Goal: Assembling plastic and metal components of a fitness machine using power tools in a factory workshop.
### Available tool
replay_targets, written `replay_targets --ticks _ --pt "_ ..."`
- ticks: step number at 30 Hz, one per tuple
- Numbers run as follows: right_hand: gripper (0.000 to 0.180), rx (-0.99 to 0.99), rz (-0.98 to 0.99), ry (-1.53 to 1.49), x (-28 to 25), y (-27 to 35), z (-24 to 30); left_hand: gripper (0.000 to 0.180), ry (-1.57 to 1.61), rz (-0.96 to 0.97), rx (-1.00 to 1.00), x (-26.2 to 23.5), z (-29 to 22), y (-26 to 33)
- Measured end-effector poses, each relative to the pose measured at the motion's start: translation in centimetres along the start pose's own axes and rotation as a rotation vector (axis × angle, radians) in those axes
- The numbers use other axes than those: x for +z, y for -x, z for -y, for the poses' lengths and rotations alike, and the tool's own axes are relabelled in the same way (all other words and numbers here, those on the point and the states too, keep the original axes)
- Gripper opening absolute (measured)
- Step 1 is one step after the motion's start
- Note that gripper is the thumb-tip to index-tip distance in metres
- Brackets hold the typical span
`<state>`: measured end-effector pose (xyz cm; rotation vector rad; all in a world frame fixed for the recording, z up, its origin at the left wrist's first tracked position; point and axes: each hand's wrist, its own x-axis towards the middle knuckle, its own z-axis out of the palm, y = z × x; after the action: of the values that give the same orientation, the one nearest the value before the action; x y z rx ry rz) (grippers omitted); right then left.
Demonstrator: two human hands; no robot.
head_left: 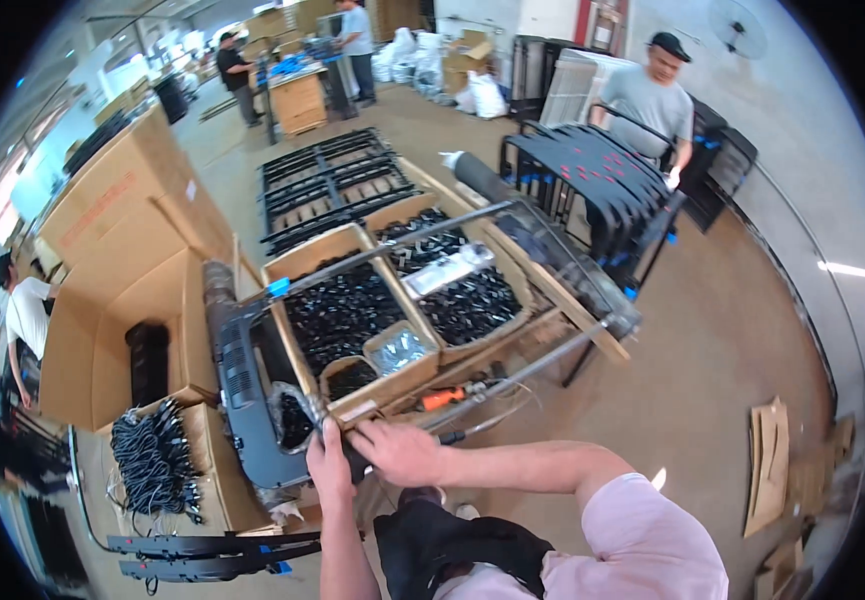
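My left hand (328, 463) is closed at the near corner of a long black panel (252, 430), beside the end of a metal bar. What its fingers grip there is too small to tell. Close against it, my right hand (392, 450) has its fingers curled together over the same corner; whatever they hold is hidden beneath them. The panel lies along the left side of a metal frame (542, 358). Just beyond my hands, cardboard boxes (372, 405) sit within the frame, filled with small black parts (337, 315). A plastic bag of black parts (292, 415) rests in the panel's opening.
An orange-and-black tool (442, 398) lies at the frame's near side. Left stand a large open carton (102, 330) and bundled black cables (155, 455). Black racks (327, 185) lie beyond. A person (652, 110) stands by curved black frames (582, 160) at far right; others work farther back.
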<state>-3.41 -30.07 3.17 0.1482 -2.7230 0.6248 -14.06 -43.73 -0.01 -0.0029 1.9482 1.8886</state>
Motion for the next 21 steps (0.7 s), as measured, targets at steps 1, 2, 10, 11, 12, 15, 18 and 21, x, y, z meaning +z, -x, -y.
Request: replay_targets --ticks 1,2,10,11,12,15,18,21 --pt "0.053 -0.031 -0.045 0.047 -0.3 2.5 0.8 0.040 -0.018 -0.007 0.047 -0.3 1.8 2.1" --pt "0.054 -0.006 -0.042 0.034 0.1 4.9 1.3 0.038 -0.063 -0.015 0.102 0.1 2.7 4.4" --pt "0.076 0.150 0.190 -0.206 4.4 19.4 5.6 0.037 -0.237 -0.053 -0.061 -0.5 10.5 18.4" --pt "0.077 0.167 0.209 -0.212 5.4 20.7 5.4 0.039 -0.124 -0.036 -0.101 -0.9 13.2 18.1" --pt "0.076 0.179 0.303 -0.206 6.4 21.0 6.0 0.040 -0.104 -0.067 -0.151 -2.1 16.0 18.1" --pt "0.076 0.193 0.401 -0.125 6.9 20.8 6.9 0.046 -0.093 -0.087 -0.194 -2.4 17.4 17.9" --pt "0.077 0.176 0.428 -0.099 8.1 18.6 8.3 0.048 -0.122 -0.132 -0.183 -5.2 18.8 16.7" --pt "0.079 0.157 0.431 -0.085 9.8 16.7 8.1 0.051 -0.220 -0.187 -0.214 -6.6 18.3 14.7"
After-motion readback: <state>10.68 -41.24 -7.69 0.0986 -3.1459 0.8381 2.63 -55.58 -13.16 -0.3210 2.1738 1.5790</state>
